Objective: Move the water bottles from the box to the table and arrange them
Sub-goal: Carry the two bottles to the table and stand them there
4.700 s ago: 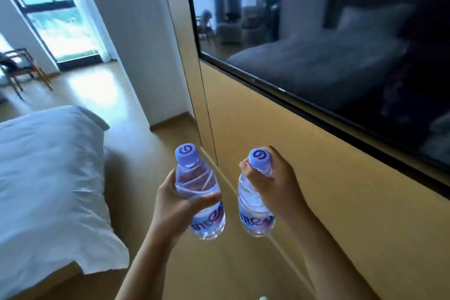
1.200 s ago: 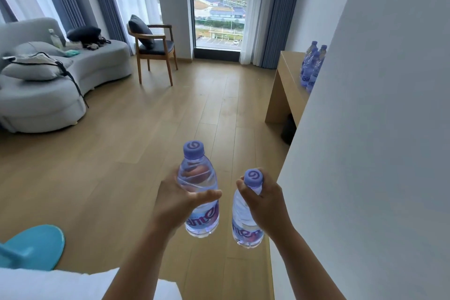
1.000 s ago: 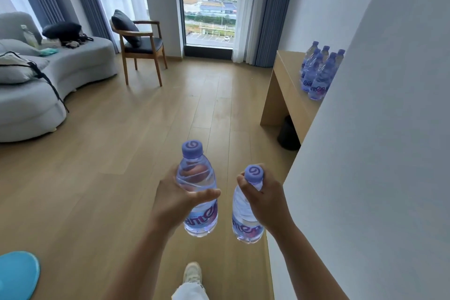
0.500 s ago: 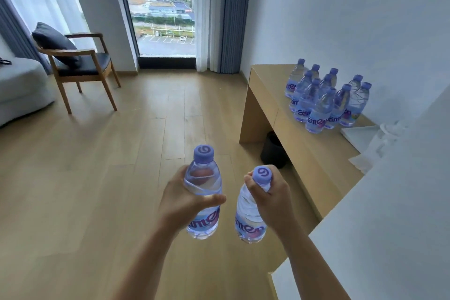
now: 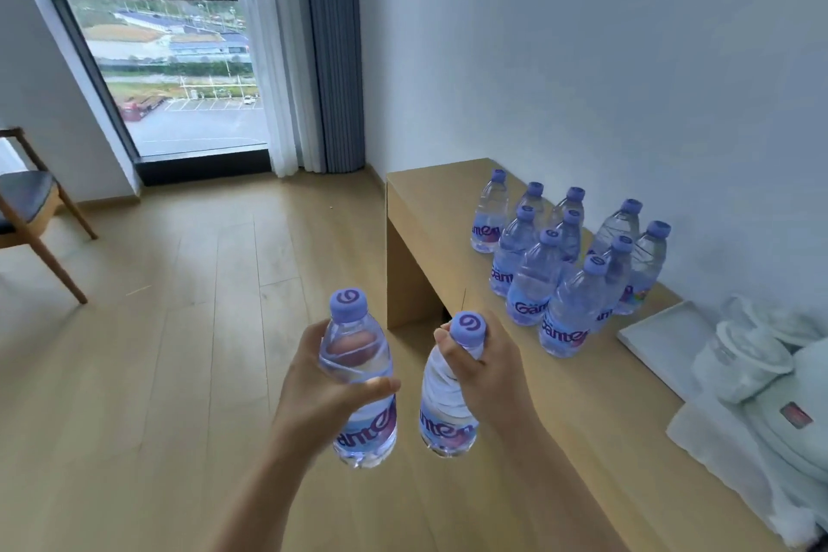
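My left hand [image 5: 313, 390] grips a clear water bottle [image 5: 358, 376] with a purple cap around its middle, held upright over the floor. My right hand [image 5: 488, 372] grips a second water bottle [image 5: 443, 408] at its neck just under the cap. Both bottles hang in front of me, left of the wooden table [image 5: 452, 211]. Several matching bottles [image 5: 564, 264] stand grouped in rows on the table against the white wall. The box is not in view.
A white tray [image 5: 663, 341], wrapped cups [image 5: 739, 359] and white towels [image 5: 788, 421] lie on the table's near right. A wooden chair [image 5: 31, 211] stands at the far left. A window and curtains [image 5: 313, 49] are behind.
I have walked and turned right toward the table, still carrying both bottles. The table and its grouped bottles have come much closer and now sit just right of my hands.
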Motion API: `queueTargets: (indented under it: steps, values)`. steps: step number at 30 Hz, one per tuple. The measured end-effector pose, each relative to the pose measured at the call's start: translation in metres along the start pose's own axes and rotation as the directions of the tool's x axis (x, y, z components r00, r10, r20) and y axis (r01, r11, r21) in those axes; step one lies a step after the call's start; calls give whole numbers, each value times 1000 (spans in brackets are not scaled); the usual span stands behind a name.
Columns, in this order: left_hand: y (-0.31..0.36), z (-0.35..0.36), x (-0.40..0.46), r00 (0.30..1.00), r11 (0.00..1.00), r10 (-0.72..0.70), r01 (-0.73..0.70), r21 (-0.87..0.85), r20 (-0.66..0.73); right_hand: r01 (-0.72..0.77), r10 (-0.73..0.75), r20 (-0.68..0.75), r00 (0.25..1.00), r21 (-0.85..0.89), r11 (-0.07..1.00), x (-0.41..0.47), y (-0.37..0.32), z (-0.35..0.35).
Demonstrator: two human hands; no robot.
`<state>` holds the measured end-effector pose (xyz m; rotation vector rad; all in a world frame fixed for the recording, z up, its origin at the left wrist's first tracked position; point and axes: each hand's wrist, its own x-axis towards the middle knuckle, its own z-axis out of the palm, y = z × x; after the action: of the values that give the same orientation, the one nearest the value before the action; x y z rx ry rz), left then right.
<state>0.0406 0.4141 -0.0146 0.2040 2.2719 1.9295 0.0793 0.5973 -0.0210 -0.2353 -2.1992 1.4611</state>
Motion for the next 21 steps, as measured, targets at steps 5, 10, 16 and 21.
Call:
queueTargets:
  steps: [5,10,16,21]
  values:
    - [5,12,92,998,1000,2,-1,-17,66,-18,19,-76,997,14,1000,85,17,11]
    - [4,22,191,985,1000,-5,9,-24,173,-66,72,-141,987,49,997,161,40,31]
    - [14,33,317,947,1000,26,-29,4,319,-72,76,-304,950,22,997,251,59,55]
    - [34,45,406,913,997,70,-74,-5,402,-98,101,-470,877,30,995,305,57,56]
